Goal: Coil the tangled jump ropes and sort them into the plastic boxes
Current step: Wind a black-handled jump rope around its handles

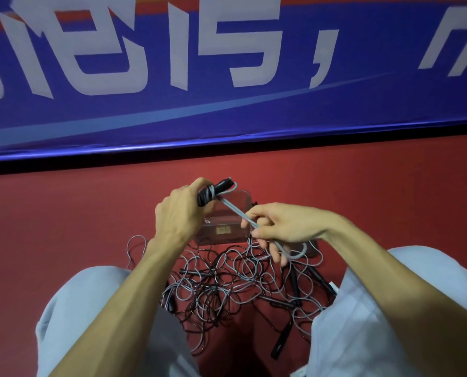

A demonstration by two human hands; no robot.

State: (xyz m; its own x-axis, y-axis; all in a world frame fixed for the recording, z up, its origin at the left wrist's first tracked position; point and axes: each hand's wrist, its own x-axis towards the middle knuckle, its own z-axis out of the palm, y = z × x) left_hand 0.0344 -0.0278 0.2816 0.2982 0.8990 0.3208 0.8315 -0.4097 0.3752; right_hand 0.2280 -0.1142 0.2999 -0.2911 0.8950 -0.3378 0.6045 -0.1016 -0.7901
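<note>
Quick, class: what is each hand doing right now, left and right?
Left hand: grips the black handles with grey rope wound round them.
Right hand: pinches the grey rope strand leading from that bundle.

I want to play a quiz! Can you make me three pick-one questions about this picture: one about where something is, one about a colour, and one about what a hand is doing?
1. Where is the tangle? A. on the floor B. in the box C. on a chair
2. What colour is the floor? A. green B. red C. yellow
3. What is the left hand doing? A. hanging open B. gripping rope handles C. pressing the floor

Answers: 1 A, it lies on the floor, outside the box. 2 B, the floor is red. 3 B, its fingers curl round the black handles.
</note>
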